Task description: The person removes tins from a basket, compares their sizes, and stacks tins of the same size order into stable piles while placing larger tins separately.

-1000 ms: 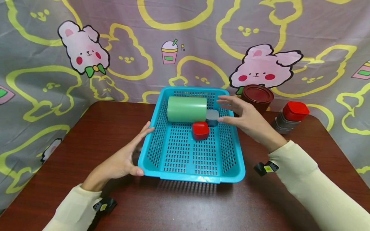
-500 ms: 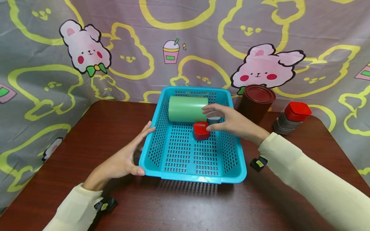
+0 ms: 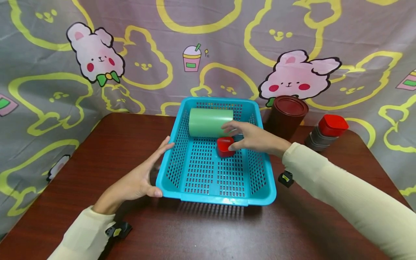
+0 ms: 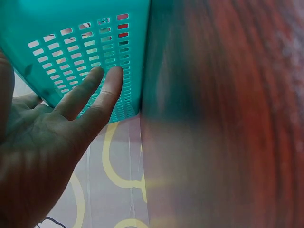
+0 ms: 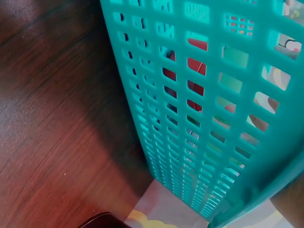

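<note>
Basket (image 3: pixel 214 199): turquoise plastic, perforated walls and floor, on a dark red-brown wood-grain surface (image 3: pixel 211 234); lies between the two hands.

Left hand (image 3: pixel 141 177): at the basket's left side, thumb spread from the fingers; thumb at the near-left corner, extended fingers along the outside of the wall. The left wrist view shows two of them straight before the perforations.

Right hand (image 3: pixel 253 138): reaches over the basket's right rim, palm side downward; thumb and fingers spread apart, lightly bent, pinching nothing that can be seen. Its thumb tip overlaps the red container; whether they touch cannot be told.

Red container (image 3: pixel 223 147): small, squarish; on the basket floor, directly below the right hand's fingers and well apart from the left hand. Through the wall holes, red also shows in the right wrist view.

Green cylinder (image 3: pixel 208 122): on its side across the far part of the basket, beyond the red container; right end just behind the right hand's fingertips.

Grey container: mostly hidden beneath the right hand.

Brown canister (image 3: pixel 287 115): lidded, upright, outside the basket, beyond the right forearm.

Stack (image 3: pixel 320 139): grey pieces below, red piece on top; right of the canister.

Cloth (image 3: pixel 224 47): grey, rabbit print, yellow outlines; hangs behind.
</note>
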### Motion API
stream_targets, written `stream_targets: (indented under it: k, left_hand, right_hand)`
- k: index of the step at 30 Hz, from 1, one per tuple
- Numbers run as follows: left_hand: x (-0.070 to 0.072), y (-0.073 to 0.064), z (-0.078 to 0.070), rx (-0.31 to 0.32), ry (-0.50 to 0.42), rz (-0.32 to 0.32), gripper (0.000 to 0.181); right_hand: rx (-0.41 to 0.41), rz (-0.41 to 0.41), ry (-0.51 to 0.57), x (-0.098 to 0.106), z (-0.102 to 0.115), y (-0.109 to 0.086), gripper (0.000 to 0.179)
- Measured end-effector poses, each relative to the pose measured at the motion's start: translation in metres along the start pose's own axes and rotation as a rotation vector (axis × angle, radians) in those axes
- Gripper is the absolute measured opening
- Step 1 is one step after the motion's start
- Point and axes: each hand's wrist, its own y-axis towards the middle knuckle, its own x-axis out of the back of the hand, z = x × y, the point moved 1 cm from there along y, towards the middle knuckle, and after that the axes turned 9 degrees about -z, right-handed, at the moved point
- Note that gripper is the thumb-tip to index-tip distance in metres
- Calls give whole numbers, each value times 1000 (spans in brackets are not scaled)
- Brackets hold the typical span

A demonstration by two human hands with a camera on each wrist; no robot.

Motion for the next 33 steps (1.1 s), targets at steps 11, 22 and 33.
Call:
stream_targets:
  k: [11, 22, 33]
  left_hand:
    - [1, 0, 4, -13, 4, 3, 122]
    - [1, -1, 4, -18, -5, 8, 122]
    - [2, -1, 5, -31, -4, 10, 122]
  right_hand:
    - [-22, 31, -42, -7, 4, 6, 64]
    - [-11, 44, -54, -15, 3, 11, 63]
    - [21, 17, -112, -22, 4, 13, 61]
